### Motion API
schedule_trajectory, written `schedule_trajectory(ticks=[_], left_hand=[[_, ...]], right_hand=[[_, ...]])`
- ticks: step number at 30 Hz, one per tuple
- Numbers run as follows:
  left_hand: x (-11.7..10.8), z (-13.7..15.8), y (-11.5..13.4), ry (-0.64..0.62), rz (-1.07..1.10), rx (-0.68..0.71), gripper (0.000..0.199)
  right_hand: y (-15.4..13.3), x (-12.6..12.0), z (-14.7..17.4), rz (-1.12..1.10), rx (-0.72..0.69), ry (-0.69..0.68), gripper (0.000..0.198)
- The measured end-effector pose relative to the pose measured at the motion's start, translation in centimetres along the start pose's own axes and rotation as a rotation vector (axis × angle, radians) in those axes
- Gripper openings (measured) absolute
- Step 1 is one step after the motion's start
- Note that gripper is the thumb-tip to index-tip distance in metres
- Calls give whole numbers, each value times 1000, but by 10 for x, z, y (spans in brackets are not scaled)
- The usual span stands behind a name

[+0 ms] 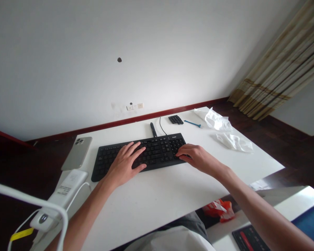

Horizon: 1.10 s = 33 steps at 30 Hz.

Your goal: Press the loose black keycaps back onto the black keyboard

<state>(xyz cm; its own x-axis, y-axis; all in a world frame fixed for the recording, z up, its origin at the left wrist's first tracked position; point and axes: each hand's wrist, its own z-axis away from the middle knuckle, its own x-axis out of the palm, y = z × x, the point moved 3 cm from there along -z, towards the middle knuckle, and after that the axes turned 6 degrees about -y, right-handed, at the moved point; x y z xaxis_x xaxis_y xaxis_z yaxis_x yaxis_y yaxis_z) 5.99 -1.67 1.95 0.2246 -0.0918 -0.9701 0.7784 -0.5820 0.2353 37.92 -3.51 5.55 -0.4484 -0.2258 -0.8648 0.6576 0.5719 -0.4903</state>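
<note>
Resting hands: both bare hands lie flat on the long black plastic keyboard (141,155), the landmark for every place below.
Keyboard place: it sits flat on the white rectangular tabletop (157,198), slightly skewed, its right end farther from the person than its left.
Left hand (126,164): palm down over the middle-left keys, fingers spread and loosely open, gripping nothing, thumb at the keyboard's near edge.
Right hand (195,156): palm down on the keyboard's right end, fingers gently curled onto the keys there, closed around nothing.
Handling judgement: the keyboard looks light, stiff and flat; its smooth case would likely slide on the tabletop, and the raised keys give under pressure.
Where to hold: judged best by the two short ends or the bare front rim, not by the keys.
Cable: a thin black cord (161,126) leaves the keyboard's far edge, so it would tug if lifted far.
Behind the keyboard: a small black stick-shaped device (153,129), a small black keypad block (176,120) and a slim blue pen-like tool (192,123).
Right of the keyboard: two crumpled white plastic wrappers (225,130), well apart from it.
Left of the keyboard: a silver smartphone lying face down (77,152), and nearer the person a white power bank with white cable (64,193).
</note>
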Motion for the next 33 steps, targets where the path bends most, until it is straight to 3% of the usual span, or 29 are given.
schedule_trajectory(ticks=[6, 12, 28, 33], left_hand=[[0, -1, 0, 5, -14, 9, 62], [1, -1, 0, -17, -11, -8, 63], [-2, -1, 3, -17, 31, -16, 63], [-2, 0, 2, -18, 38, -18, 63]], right_hand=[[-1, 3, 2, -2, -12, 30, 23], [-3, 3, -2, 84, -36, -18, 29], [1, -7, -15, -30, -46, -113, 24], [-1, -7, -13, 42, -95, -110, 25]])
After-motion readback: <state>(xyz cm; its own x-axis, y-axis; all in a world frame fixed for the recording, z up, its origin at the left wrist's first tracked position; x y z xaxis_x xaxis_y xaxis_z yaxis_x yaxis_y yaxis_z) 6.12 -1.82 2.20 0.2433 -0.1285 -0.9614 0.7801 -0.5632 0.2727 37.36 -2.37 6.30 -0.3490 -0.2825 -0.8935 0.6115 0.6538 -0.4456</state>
